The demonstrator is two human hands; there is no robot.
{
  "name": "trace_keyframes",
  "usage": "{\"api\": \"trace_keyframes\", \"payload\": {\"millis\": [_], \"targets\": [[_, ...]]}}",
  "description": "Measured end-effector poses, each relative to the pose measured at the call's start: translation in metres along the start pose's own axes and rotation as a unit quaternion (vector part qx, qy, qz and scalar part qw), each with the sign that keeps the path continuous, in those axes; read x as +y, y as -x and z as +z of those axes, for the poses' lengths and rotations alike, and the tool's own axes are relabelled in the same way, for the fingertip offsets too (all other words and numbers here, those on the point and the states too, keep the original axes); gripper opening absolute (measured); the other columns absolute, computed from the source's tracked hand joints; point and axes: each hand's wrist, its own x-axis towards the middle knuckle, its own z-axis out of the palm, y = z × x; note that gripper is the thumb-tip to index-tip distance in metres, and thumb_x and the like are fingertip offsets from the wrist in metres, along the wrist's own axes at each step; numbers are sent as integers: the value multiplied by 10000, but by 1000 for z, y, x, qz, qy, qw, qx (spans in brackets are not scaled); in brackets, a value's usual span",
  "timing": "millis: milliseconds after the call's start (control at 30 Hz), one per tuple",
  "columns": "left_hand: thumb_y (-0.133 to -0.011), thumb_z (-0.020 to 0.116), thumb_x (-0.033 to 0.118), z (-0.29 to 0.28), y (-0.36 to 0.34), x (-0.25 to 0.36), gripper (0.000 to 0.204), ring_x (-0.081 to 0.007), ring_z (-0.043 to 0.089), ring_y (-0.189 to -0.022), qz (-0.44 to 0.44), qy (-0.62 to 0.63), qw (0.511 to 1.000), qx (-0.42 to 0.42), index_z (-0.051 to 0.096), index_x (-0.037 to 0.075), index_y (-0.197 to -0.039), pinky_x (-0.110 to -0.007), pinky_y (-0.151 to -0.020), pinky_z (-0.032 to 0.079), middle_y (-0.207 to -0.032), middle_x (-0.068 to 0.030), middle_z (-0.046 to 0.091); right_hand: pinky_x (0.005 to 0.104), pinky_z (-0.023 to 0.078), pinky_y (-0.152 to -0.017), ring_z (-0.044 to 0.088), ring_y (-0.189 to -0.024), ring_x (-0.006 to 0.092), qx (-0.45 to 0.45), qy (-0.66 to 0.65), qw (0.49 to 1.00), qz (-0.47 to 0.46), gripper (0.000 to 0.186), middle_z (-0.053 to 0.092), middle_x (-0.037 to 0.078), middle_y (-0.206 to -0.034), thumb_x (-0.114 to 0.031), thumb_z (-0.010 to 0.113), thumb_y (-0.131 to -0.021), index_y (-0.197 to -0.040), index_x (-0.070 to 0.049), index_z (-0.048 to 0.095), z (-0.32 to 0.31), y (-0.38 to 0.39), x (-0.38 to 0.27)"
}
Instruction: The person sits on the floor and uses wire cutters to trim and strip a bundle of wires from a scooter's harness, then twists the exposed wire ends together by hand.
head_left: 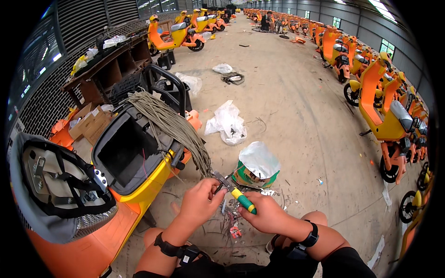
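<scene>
A pair of pliers (243,200) with green and yellow handles is gripped in my right hand (268,214), its metal jaws pointing up and left. My left hand (199,204) is closed in a pinch right beside the jaws; a small dark piece shows at its fingertips, too little to name. Just beyond the jaws hangs the lower end of a thick bundle of grey-green cables (174,125). That bundle drapes over the open black storage compartment (125,153) of a yellow and orange scooter (150,185) to my left.
A grey-lined basket (69,217) with black straps rests on the scooter at left. Beyond my hands stands a green container with a silvery liner (259,160); scraps litter the floor around it. White plastic bags (227,123) lie farther off. Rows of scooters (387,111) line the right.
</scene>
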Motion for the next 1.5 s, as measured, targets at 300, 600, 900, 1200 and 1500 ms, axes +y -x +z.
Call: {"api": "trace_keyframes", "payload": {"millis": [300,600,900,1200,1500], "targets": [[-971,606,194,-1,5,6,188,-266,587,-558,-79,-10,997,-2,602,25,-887,-330,-506,441,-684,-90,607,449,513,-800,619,-917,429,-11,-19,999,-25,243,649,226,-1063,-190,648,-891,-882,52,629,-2,-1,-1],[-1048,466,213,-25,-8,-2,242,-48,352,-443,-371,637,650,-184,564,17,-944,-206,-452,299,-594,51,420,405,510,-766,620,-847,367,-66,-100,993,-22,193,645,190,-995,-138,671,-891,-969,30,619,-13,-4,-5],[-953,662,148,-4,-4,-10,176,-53,483,-635,-205,353,910,-69,601,1,-1028,-203,-574,401,-766,2,551,369,491,-759,615,-828,310,-83,-113,987,81,173,634,144,-947,-144,678,-905,-933,24,644,-14,-3,-12],[-947,663,144,-5,3,-3,155,-63,508,-574,-69,129,989,-15,626,0,-994,-222,-530,418,-717,-31,607,344,479,-719,603,-786,251,-82,-135,984,81,142,611,116,-906,-120,688,-898,-937,14,659,-12,-4,-15],[-1069,425,275,-25,-3,2,335,-77,419,-494,-275,493,802,-196,571,3,-940,-214,-462,345,-630,-23,499,301,478,-765,595,-849,158,-136,-225,955,139,183,624,72,-955,-144,684,-933,-1015,18,661,-19,-3,-21]]}}
